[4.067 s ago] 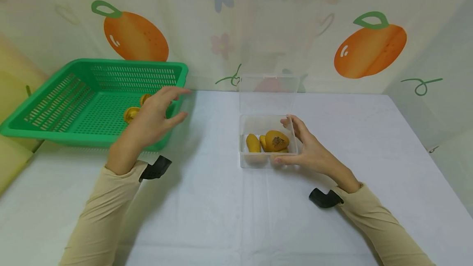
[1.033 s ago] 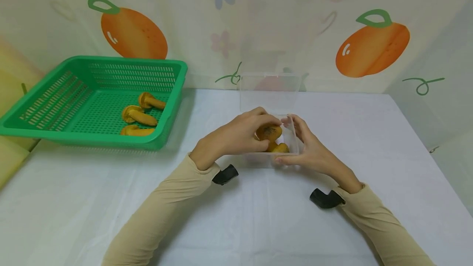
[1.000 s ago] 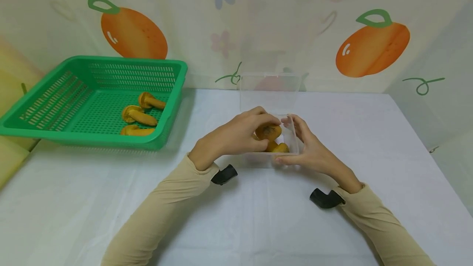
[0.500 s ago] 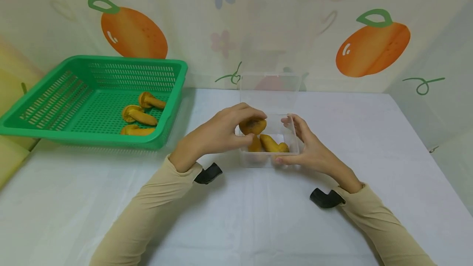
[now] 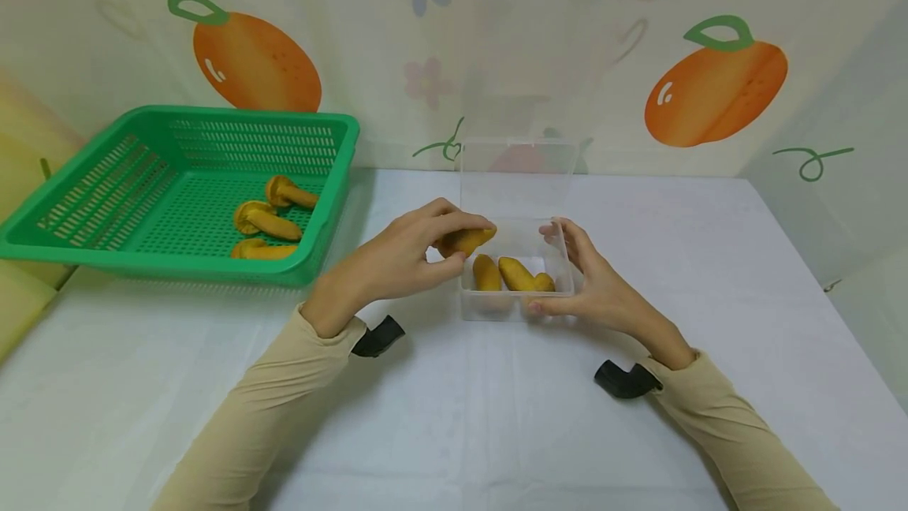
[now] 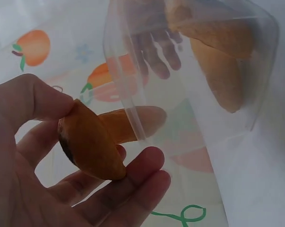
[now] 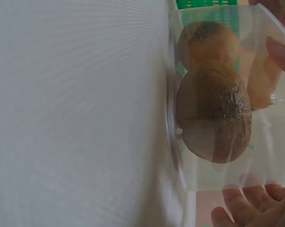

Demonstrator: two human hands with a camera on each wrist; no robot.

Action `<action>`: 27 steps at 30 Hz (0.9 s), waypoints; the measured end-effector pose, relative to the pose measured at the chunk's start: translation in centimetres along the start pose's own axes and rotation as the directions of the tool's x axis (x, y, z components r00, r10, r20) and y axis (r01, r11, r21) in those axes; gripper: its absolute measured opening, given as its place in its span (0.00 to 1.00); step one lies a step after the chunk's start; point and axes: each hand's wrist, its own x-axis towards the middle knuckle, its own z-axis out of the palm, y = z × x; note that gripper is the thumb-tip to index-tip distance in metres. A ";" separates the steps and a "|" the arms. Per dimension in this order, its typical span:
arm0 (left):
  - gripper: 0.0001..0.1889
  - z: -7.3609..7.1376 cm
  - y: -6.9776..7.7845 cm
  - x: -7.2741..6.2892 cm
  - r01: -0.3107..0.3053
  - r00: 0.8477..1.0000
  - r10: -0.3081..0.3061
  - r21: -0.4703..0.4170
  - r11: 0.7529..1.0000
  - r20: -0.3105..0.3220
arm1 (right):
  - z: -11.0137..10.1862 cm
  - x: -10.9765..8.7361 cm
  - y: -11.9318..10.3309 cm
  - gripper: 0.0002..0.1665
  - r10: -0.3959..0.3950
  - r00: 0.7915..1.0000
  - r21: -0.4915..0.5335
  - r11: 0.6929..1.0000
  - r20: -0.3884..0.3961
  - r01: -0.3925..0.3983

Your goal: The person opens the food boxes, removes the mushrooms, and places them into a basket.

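The left hand (image 5: 397,259) pinched an orange mushroom (image 5: 464,240) between thumb and fingertips, holding it just outside the left wall of the clear plastic box (image 5: 515,302), level with its rim. In the left wrist view the mushroom (image 6: 92,144) sat with its cap against the thumb and its stem across the fingers (image 6: 142,168), close to the box's see-through wall. The right hand (image 5: 592,286) steadied the box from the right, thumb curled along the front corner and fingers up against the far side, so it was clamped on the box. Two more mushrooms (image 5: 514,274) lay on the box floor, and the hinged lid (image 5: 516,176) stood upright behind. Well to the left on the white counter (image 5: 454,416), a green basket (image 5: 177,262) held three mushrooms (image 5: 273,219).

Judging from this, the grip looked light and a little exposed, so keeping the cap tucked under the thumb would guard against a slip. The steadying hand would do best to stay put, since the thin box could skid on the cloth. The carrying hand should stay clear of the rim and of the upright lid, which might tip shut if knocked
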 end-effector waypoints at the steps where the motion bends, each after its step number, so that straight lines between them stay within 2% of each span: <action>1: 0.22 0.0 0.0 -0.1 0.006 1.000 -0.006 -0.003 1.000 -0.004 | 0.0 0.0 0.0 0.68 0.000 1.000 -0.001 1.000 0.000 0.000; 8: 0.18 0.5 -0.5 0.0 0.012 0.998 -0.012 -0.011 1.000 -0.061 | 0.1 0.0 -0.1 0.67 0.006 1.000 -0.006 1.000 -0.003 -0.006; 13: 0.17 0.4 -0.5 -0.1 0.040 0.996 -0.042 -0.030 0.999 -0.076 | 0.1 0.1 -0.2 0.66 -0.004 1.000 -0.009 1.000 -0.003 0.004; 20: 0.13 -0.4 -0.3 -0.7 0.031 0.996 -0.027 0.045 0.998 -0.086 | -0.1 0.1 -0.1 0.67 -0.008 1.000 -0.026 1.000 -0.002 0.008; 27: 0.11 -1.5 -0.2 -2.1 0.033 0.996 -0.025 0.090 0.995 -0.087 | -0.2 0.0 -0.1 0.70 0.013 1.000 -0.040 0.999 0.013 -0.012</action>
